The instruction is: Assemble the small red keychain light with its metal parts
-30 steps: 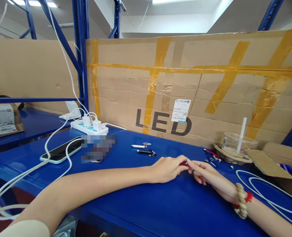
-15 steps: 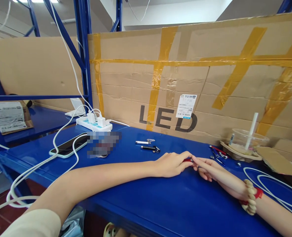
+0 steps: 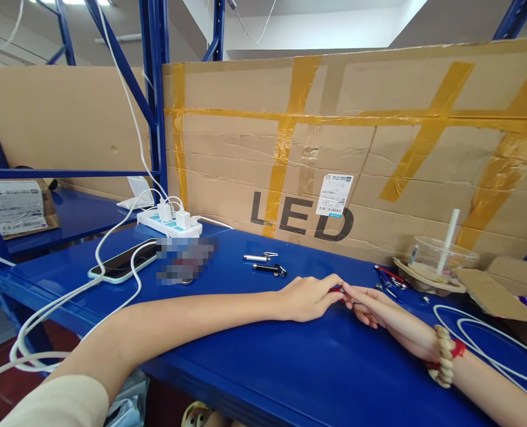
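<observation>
Over the blue table (image 3: 317, 367), my left hand (image 3: 310, 298) is closed on a small red item (image 3: 336, 290), mostly covered by the fingers. My right hand (image 3: 370, 303), with a beaded bracelet and red band at the wrist, meets it fingertip to fingertip. Its fingers are closed at the same item; what exactly they pinch is too small to make out. Behind my left hand lie a silver cylinder with a clip (image 3: 255, 258) and a black one (image 3: 266, 268). Several red and blue pieces (image 3: 390, 281) lie behind my right hand.
A power strip (image 3: 170, 225) with white plugs and a phone (image 3: 125, 262) under cables are at the left. A clear cup with a straw (image 3: 441, 258) sits in a carton tray at the right, near coiled white cable (image 3: 477, 341). Taped cardboard (image 3: 228, 154) stands behind.
The view has shifted slightly, so the right-side objects appear a little further left. Both hands keep almost the same pose around the red item.
</observation>
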Tool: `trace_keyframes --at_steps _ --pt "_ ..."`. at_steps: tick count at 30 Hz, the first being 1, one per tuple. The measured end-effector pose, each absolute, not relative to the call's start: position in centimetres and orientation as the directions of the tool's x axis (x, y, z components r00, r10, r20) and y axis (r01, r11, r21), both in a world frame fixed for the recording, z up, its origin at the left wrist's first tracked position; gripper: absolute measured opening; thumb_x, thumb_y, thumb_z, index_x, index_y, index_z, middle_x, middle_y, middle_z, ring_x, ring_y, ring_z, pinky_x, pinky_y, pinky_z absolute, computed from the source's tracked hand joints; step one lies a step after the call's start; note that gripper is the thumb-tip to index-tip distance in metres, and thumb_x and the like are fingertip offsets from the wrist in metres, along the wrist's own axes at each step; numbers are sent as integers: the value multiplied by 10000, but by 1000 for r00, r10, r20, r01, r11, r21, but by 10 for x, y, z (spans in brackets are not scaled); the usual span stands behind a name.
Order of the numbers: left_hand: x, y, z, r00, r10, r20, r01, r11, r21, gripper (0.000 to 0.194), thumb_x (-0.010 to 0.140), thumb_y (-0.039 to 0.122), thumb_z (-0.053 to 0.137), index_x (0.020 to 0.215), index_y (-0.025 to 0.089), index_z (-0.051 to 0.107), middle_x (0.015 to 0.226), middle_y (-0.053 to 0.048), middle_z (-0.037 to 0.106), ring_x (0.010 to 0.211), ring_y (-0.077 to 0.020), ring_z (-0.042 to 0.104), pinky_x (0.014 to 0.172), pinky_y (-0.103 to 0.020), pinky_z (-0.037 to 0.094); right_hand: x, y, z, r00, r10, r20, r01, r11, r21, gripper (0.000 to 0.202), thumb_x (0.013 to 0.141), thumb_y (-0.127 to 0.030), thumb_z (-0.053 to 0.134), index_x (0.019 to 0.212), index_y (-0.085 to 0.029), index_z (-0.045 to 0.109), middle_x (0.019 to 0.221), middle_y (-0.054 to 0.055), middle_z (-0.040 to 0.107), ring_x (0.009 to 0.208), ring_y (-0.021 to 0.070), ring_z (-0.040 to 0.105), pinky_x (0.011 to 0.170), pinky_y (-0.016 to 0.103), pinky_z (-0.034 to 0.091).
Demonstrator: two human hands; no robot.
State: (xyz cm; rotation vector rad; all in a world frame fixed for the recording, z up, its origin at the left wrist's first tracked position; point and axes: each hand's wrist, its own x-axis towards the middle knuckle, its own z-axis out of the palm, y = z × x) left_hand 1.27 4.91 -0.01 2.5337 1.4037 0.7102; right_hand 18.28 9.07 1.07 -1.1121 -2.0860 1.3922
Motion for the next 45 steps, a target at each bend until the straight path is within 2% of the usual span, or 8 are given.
trace_keyframes --at_steps 9,21,26,32,45 --pt "13 50 -1 421 841 338 782 -526 335 284 902 381 202 1084 248 374 893 0 627 806 -204 603 663 -305 439 183 89 11 -598 796 -93 365 168 -916 453 687 -612 506 680 -159 516 513 -37 375 480 79 322 447 216 222" --pt "13 50 -1 423 840 341 786 -527 324 272 905 372 203 1075 247 375 837 12 623 781 -192 607 653 -291 436 185 93 8 -609 790 -68 324 169 -931 400 743 -539 504 702 -143 528 498 -46 379 467 56 330 430 188 223" --pt "14 50 -1 409 855 320 798 -505 328 276 907 359 186 1066 237 377 851 4 628 783 -194 608 657 -300 440 183 92 6 -573 819 -20 331 208 -920 413 717 -563 512 650 -157 478 441 -58 380 416 47 278 410 183 217" --pt "15 50 -2 390 862 323 809 -489 328 285 903 375 208 1082 240 384 967 -4 628 863 -204 600 714 -325 444 180 88 10 -535 844 -18 363 211 -908 436 658 -592 541 660 -160 484 449 -53 402 412 50 301 400 183 226" --pt "15 51 -3 424 845 327 786 -522 332 296 908 362 197 1072 254 419 1003 7 619 863 -194 599 733 -330 442 183 89 9 -577 817 -19 355 230 -906 430 700 -589 499 677 -160 478 529 -36 428 446 51 339 405 182 248"
